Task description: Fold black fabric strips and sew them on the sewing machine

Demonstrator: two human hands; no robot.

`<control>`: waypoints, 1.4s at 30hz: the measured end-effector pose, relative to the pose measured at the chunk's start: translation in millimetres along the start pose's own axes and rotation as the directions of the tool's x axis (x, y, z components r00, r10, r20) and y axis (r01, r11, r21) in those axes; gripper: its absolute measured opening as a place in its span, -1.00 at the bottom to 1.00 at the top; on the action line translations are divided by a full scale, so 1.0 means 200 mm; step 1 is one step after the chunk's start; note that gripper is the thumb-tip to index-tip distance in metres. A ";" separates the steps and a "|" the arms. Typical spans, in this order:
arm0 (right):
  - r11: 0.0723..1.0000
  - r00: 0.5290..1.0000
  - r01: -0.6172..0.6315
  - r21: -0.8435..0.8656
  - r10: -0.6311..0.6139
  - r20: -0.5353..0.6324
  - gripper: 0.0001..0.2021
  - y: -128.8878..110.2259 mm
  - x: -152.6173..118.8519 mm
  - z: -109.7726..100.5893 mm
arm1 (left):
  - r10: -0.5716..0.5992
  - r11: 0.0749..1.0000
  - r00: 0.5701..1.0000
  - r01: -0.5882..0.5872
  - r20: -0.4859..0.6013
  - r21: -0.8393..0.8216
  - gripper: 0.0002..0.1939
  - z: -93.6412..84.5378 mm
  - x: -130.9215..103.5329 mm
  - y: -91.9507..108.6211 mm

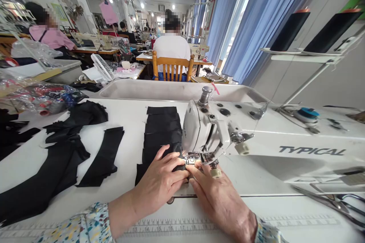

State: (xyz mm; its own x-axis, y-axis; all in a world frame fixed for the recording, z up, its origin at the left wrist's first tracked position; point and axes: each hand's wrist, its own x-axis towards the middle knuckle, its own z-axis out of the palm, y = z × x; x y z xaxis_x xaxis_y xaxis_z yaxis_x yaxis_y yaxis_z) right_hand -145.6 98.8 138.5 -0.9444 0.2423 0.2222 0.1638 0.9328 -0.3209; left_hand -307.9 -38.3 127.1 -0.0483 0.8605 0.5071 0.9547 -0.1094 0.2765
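My left hand (159, 178) presses on a black fabric piece (178, 148) beside the presser foot (191, 159), its thumb and index finger closed together at the cloth's edge. My right hand (218, 188) meets it there, fingers bent and close together on the same edge; the needle head hides some fingertips. Overlapping black pieces (162, 127) run in a column behind the left hand, left of the white sewing machine (205, 133). Further left lie a cut black strip (104, 155) and a larger heap of black fabric (61, 163).
Scissors (336, 203) lie at the right, below the machine arm. A printed ruler (171, 228) runs along the front edge. Black thread cones (293, 28) stand upper right. A plastic bag (42, 95) sits far left. Ahead, a person in white (172, 47) sits on a wooden chair (173, 62).
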 end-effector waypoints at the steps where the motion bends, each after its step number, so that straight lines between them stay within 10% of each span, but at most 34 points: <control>1: 1.000 1.000 -0.002 -0.001 0.002 0.000 -0.68 0.00 0.00 0.00 | 0.000 1.000 1.000 0.000 0.000 0.002 -0.81 0.00 0.00 0.00; 31: 0.994 1.000 0.002 -0.109 -0.001 0.008 -0.63 0.01 -0.01 0.02 | -0.010 1.000 1.000 0.010 0.003 0.003 -0.82 0.00 0.00 -0.02; 42: 0.995 0.998 0.034 0.093 -0.039 0.046 -0.72 -0.06 -0.05 -0.05 | -0.039 0.991 0.998 0.033 -0.043 -0.129 -0.80 -0.06 -0.04 0.04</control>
State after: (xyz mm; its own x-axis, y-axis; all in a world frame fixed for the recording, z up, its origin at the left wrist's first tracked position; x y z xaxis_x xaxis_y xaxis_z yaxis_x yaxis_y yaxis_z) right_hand -134.7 87.1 149.0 -0.9620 0.1937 0.1922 0.1043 0.9119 -0.3970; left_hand -303.8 -52.0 133.8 -0.0984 0.8417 0.5308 0.9069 -0.1438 0.3961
